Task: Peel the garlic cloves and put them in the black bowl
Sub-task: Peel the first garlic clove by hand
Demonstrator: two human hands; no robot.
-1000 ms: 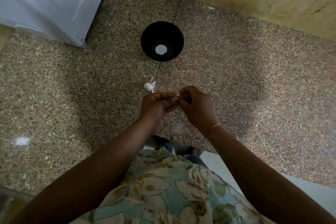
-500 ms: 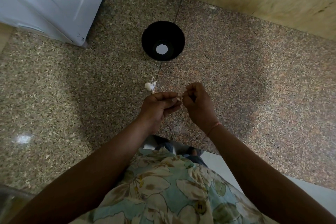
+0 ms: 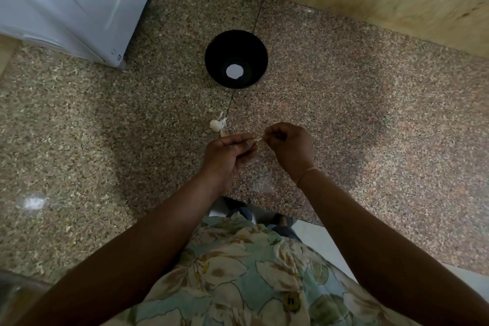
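1. White appliance [image 3: 66, 2]: far left, well clear.
2. Loose garlic [image 3: 218, 124]: on the granite counter [image 3: 79, 140], just beyond your left hand [image 3: 227, 156].
3. Left hand: pinches 1 clove [image 3: 257, 139], mostly hidden, apparently lying left-right.
4. Black bowl [image 3: 236, 59]: straight ahead, well apart, path unobstructed.
5. Right hand [image 3: 288, 145]: pinches the skin at the clove's right end.
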